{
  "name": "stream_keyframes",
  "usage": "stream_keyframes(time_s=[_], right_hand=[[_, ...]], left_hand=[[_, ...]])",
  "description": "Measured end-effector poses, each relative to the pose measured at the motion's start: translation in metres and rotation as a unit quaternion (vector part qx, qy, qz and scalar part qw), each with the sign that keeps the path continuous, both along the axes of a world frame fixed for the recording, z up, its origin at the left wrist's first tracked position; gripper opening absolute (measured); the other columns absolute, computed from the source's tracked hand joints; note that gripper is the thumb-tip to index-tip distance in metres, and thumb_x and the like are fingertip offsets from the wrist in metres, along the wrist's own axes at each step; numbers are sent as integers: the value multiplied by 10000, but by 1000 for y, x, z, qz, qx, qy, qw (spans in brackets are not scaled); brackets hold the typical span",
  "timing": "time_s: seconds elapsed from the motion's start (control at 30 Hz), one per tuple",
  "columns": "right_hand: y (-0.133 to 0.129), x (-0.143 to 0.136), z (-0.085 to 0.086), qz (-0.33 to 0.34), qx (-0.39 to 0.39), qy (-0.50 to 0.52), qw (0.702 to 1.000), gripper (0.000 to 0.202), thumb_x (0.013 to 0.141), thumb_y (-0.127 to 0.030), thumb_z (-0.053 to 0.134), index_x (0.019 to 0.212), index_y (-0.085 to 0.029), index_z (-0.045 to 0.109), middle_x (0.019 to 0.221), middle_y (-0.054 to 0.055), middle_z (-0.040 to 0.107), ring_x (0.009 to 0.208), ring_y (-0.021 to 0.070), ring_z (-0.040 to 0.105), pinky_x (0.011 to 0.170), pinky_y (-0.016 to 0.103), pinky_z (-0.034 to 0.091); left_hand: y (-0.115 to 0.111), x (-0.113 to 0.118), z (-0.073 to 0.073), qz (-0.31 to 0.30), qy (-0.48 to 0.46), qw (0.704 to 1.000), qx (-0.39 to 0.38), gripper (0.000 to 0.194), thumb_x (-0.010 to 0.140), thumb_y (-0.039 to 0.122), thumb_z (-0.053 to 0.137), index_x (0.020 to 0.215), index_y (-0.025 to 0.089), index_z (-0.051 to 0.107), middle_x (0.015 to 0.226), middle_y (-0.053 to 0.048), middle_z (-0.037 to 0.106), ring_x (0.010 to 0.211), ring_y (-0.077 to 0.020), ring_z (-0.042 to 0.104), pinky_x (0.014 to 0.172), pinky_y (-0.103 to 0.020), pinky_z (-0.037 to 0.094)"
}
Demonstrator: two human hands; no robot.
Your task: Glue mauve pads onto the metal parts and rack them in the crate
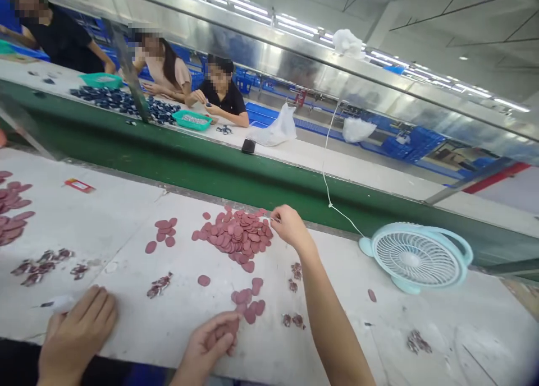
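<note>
My left hand [213, 341] is at the bottom centre, its fingers curled round a few dull-red oval discs. Beside its fingertips lies a small group of the same discs [250, 312]. Stretched far forward, my right hand [288, 226] is at the right edge of a large disc pile [236, 234]. Its fingers are pinched together, and what is between them is too small to make out. Small clusters of shiny dark-red pieces [298, 321] lie left of my right forearm.
A co-worker's hand [82, 330] rests on the white table [138, 324] at the lower left. More discs [12, 229] lie far left. A light-blue fan [416, 257] stands right. Behind a green divider [189, 170], people sit near teal trays [191, 120].
</note>
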State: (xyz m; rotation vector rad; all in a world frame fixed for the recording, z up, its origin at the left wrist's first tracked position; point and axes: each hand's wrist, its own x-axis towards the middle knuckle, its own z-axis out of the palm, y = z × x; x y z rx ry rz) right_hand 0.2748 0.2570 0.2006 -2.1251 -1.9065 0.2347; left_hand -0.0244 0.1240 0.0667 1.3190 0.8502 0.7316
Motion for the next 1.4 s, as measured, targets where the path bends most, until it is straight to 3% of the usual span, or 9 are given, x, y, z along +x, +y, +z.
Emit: stream_keyframes(time_s=[0.13,0.3,0.5,0.6,0.67,0.8,0.97,1.13,1.4], right_hand=[[-90,34,-34,-45,-38,18,998,153,908,-279,607,850,-142,643,930,36,656,895,166,614,856,369,506],[-149,31,-82,-47,-7,83,995,206,897,-188,506,978,-176,695,1128,108,646,1127,224,574,1029,426,437],[-244,13,-84,-124,132,216,959,315,919,-374,505,1190,-308,651,1371,107,523,1314,303,465,1102,574,390],[-294,6,-84,-183,173,313,916,411,977,-460,299,1171,-346,643,937,94,621,786,253,641,597,433,576],[-311,6,-85,-186,166,437,864,565,977,-516,143,1209,-368,636,795,74,560,505,198,498,309,318,359],[-307,22,-89,-150,202,717,650,699,936,-664,121,1232,-313,648,756,37,468,431,126,317,260,264,115],[-291,35,-80,-160,203,759,597,495,1007,-506,224,1049,-326,683,648,-29,411,398,72,320,303,187,140],[-298,-8,-52,-271,162,720,618,413,933,-548,284,938,-388,664,540,-55,411,294,68,270,284,157,172],[-305,-72,-49,-313,254,495,770,268,760,-531,508,1002,-420,533,598,-56,568,445,213,603,448,402,526]], left_hand=[[-19,27,0,-7,-76,988,-137,294,810,408,692,1089,336,746,828,-25,747,719,-240,654,675,-364,559],[-17,19,-4,6,-105,981,-165,340,803,386,727,1091,206,733,941,-69,743,738,-189,621,672,-313,545],[-26,20,4,46,-107,978,-174,329,827,345,720,1109,176,707,1130,-110,729,774,-176,651,708,-316,556],[-32,24,12,63,-117,970,-206,334,809,351,742,1090,171,714,1128,-129,740,867,-221,696,710,-311,558],[-38,31,17,54,-139,957,-248,332,798,342,758,1081,171,721,1126,-141,744,930,-246,708,692,-294,555],[-58,54,28,-5,-185,923,-337,294,802,286,765,1071,171,733,1158,-153,737,951,-238,718,654,-242,542],[-81,81,39,-71,-225,878,-416,254,822,241,749,1066,174,740,1128,-137,750,914,-189,729,666,-197,535],[-91,101,44,-86,-255,851,-450,246,826,226,746,1067,176,747,1149,-133,748,935,-174,731,752,-201,542],[-96,112,49,-99,-258,842,-464,278,806,239,771,1078,181,757,1121,-123,762,930,-183,735,803,-233,543]])
